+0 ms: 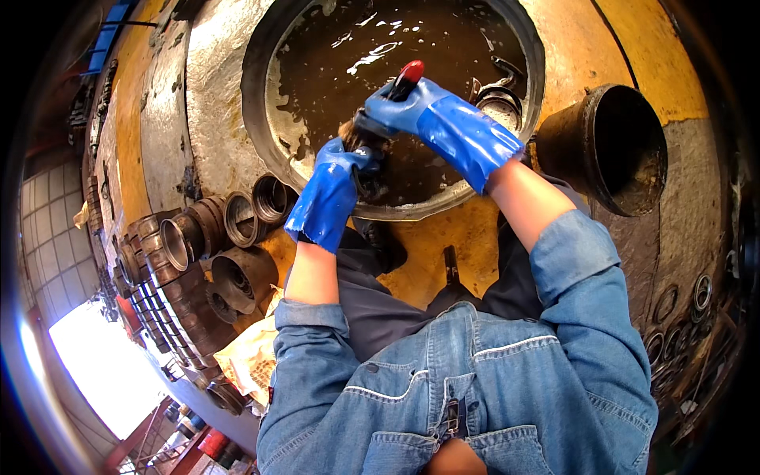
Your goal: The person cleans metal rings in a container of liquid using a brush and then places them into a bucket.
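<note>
Blue-gloved right hand (400,109), upper centre of the frame, is closed around a red-tipped black handle (410,73). Blue-gloved left hand (334,172), just left of centre, grips a dark, wet part (370,146), shape unclear, over a round, dark-rimmed basin (257,103) of brown liquid (443,39).

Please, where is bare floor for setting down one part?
Pale floor left of the basin, above the metal cylinders, looks bare; so does yellow floor right of the basin, above the dark bucket. Crowded: lower left, among those cylinders, and lower right, where rings lie.
</note>
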A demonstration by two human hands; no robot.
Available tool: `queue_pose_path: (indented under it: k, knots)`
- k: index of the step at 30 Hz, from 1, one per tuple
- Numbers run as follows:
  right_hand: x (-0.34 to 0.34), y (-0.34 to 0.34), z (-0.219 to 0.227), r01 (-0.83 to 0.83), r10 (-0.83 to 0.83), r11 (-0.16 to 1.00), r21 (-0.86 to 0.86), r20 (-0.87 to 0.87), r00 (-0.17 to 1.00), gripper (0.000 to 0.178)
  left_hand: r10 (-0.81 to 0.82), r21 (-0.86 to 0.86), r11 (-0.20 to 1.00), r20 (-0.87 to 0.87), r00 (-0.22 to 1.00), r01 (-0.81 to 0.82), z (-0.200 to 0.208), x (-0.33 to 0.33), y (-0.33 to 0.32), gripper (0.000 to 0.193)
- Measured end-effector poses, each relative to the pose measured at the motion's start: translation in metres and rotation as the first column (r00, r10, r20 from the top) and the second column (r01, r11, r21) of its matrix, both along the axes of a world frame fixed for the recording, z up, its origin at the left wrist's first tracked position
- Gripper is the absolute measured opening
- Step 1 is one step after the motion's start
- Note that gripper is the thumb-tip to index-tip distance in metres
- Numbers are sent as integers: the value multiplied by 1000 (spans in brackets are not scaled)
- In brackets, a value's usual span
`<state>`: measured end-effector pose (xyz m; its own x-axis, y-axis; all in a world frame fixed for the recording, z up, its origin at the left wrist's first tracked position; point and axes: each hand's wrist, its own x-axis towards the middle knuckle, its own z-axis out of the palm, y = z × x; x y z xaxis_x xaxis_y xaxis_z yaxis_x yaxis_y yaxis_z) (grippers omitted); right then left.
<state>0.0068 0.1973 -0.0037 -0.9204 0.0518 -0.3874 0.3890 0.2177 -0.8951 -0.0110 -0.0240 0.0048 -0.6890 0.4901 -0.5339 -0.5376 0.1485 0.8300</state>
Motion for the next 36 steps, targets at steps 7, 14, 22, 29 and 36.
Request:
queue_pose_path:
  k: [7, 14, 22, 29, 36]
  knots:
    - [24, 26, 16, 258, -281, 954, 154, 155, 947, 40, -47, -101, 993, 109, 993, 59, -3, -5, 4, 32]
    - [53, 36, 63, 465, -466, 885, 34, 68, 882, 42, 12, 140, 989, 229, 973, -46, -19, -4, 26, 32]
    - [35, 84, -11, 404, -412, 905, 135, 37, 910, 44, -54, 145, 989, 106, 993, 38, -24, 5, 22, 48]
    - [30, 23, 39, 164, -178, 945, -282, -24, 984, 28, 32, -32, 999, -17, 999, -32, -15, -11, -1, 33]
    - [6, 17, 5, 48, -32, 972, -230, 72, 997, 32, -5, -41, 999, -3, 1000, 5, -10, -11, -6, 39]
